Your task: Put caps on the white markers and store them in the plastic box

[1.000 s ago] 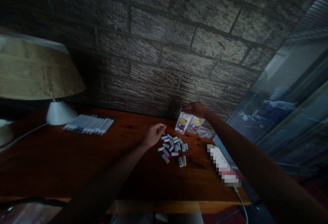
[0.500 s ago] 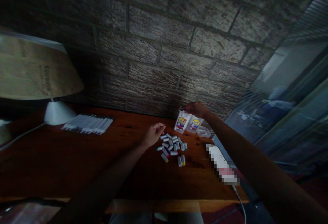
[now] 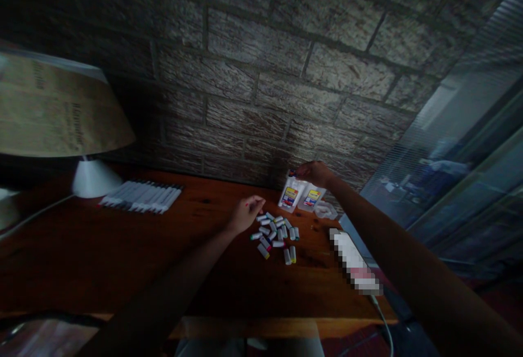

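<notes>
My right hand [image 3: 314, 173] reaches to the top of a clear plastic case [image 3: 290, 196] with a yellow, red and blue label. Its fingers are bent together there, and what they grip is hidden. Small coloured bits show at the case's top, beside the fingertips. My left hand [image 3: 247, 213] hovers by the far left edge of a scatter of short white marker caps [image 3: 279, 232] with coloured ends. Its fingers and thumb are pressed together; anything between them is too small to make out.
A second labelled clear case [image 3: 311, 198] and a clear plastic piece [image 3: 326, 210] stand to the right. A phone [image 3: 355, 261] with a cable lies near the right edge. White markers [image 3: 141, 196] lie in a row by the lamp [image 3: 93, 178]. A stone wall [image 3: 253, 112] rises behind.
Both hands keep almost the same place and pose. The whole view has shifted very slightly; the caps and cases stay where they were.
</notes>
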The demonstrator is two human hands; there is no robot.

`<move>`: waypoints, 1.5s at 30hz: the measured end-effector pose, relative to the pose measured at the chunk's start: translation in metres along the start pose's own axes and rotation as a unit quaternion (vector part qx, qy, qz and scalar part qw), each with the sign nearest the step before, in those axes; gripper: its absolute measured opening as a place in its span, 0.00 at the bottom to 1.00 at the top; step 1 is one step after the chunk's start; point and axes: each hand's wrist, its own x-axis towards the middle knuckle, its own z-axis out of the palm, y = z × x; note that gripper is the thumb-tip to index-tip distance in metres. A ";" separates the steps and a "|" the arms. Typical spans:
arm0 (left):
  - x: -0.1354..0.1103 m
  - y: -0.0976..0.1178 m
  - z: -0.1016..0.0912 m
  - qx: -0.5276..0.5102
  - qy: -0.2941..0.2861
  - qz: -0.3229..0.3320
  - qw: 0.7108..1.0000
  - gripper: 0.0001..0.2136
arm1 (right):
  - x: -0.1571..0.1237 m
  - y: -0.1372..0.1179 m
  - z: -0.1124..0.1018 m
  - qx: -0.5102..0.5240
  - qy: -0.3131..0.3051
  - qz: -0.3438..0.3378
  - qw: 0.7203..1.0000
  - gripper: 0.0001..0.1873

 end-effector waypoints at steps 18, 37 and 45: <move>-0.003 0.000 -0.006 0.024 -0.009 0.003 1.000 0.15 | -0.073 -0.054 0.039 0.187 0.284 0.037 0.940 0.28; -0.007 -0.006 -0.007 0.163 -0.105 0.012 0.981 0.13 | -0.088 -0.036 0.149 0.308 0.119 0.049 0.943 0.08; -0.009 -0.004 -0.006 0.130 -0.156 0.009 0.979 0.14 | -0.087 -0.036 0.158 0.328 0.056 -0.016 0.943 0.09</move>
